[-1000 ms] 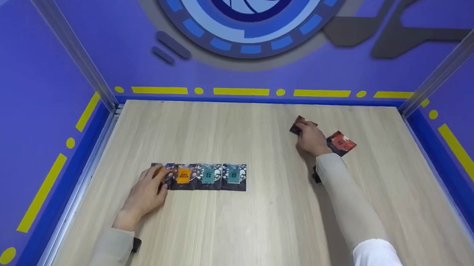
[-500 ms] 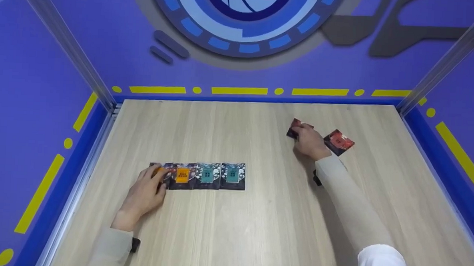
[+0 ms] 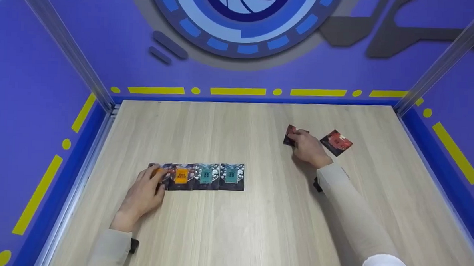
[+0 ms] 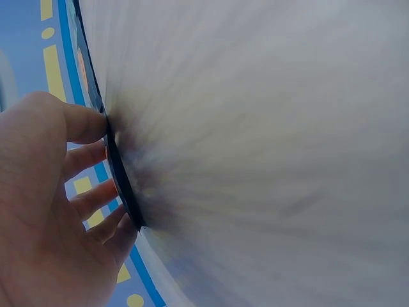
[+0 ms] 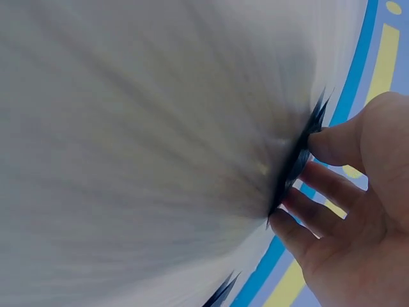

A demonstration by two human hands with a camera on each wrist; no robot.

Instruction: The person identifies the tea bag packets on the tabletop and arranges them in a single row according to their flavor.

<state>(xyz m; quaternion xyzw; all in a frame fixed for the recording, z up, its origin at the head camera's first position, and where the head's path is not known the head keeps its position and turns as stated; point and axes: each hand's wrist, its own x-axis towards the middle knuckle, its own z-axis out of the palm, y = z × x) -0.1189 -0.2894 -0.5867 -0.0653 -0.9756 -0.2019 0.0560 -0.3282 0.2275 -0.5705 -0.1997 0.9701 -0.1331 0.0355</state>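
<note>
Your left hand [image 3: 144,193] rested on the leftmost orange packet [image 3: 166,180], with its fingers relaxed over the face and the thumb at the near side. This packet stood at the beginning of a row on the wooden table [image 3: 236,229]. After it came the second orange packet [image 3: 181,176], then the first teal packet [image 3: 206,175] and the last teal packet [image 3: 231,176], placed side by side (whether their edges only met or overlapped slightly, I could not tell). Well to the right, your right hand [image 3: 309,147] pinched a red packet [image 3: 290,130] between thumb and fingers, turned at an angle towards the table's back. The other red packet [image 3: 336,143] lay near, also askew, apart from the pinched one.
</note>
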